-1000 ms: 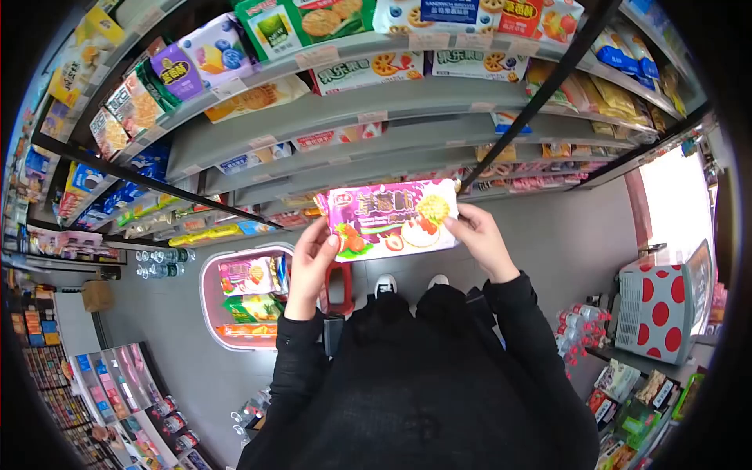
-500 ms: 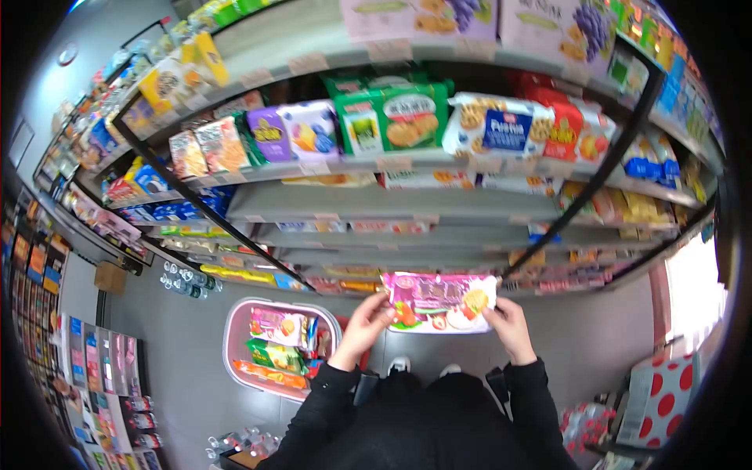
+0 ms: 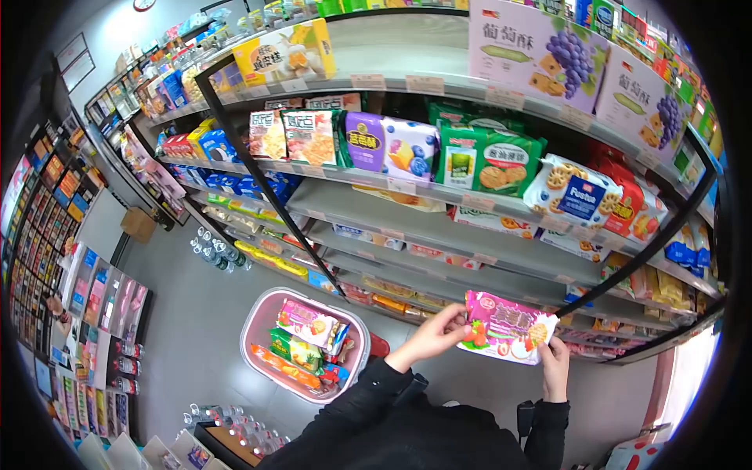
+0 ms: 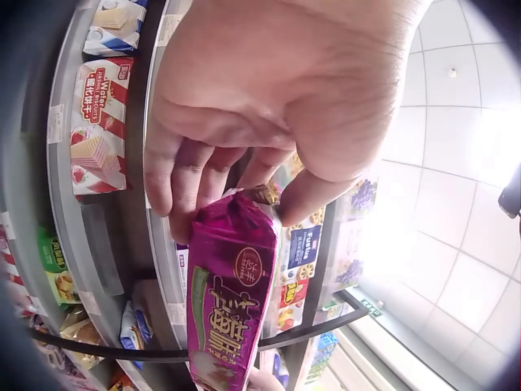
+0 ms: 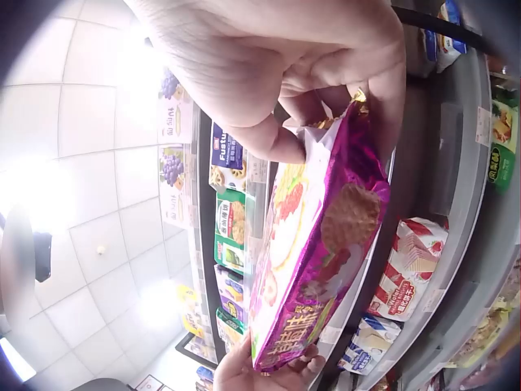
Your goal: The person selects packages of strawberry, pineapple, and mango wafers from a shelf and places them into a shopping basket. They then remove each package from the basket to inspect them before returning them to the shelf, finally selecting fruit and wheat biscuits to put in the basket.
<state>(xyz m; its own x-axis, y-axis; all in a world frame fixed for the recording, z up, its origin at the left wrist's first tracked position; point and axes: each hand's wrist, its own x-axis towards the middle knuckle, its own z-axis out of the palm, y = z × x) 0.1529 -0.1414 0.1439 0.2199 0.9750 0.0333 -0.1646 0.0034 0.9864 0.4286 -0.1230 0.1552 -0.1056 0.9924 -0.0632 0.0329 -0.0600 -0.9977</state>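
Note:
Both hands hold a purple-and-white biscuit packet (image 3: 509, 329) with strawberries and a round biscuit printed on it. My left hand (image 3: 435, 335) pinches its left end, with the thumb on the front; the left wrist view shows the crimped purple end between thumb and fingers. At the other end my right hand (image 3: 554, 366) grips the lower right corner, its thumb and fingers around the white-and-purple end in the right wrist view. The packet is in front of the lower shelves, tilted down to the right in the head view.
A pink basket (image 3: 261, 321) on the floor to the left holds several packets, one similar to the held one. Ahead stands a shelf rack with biscuit packs (image 3: 489, 159) and grape-printed boxes (image 3: 536, 55). Bottles (image 3: 219, 249) stand on the floor beyond the basket.
The head view has swung up and to the left, so the shelves and basket appear shifted. The packet, still held by both hands, appears farther right and more tilted.

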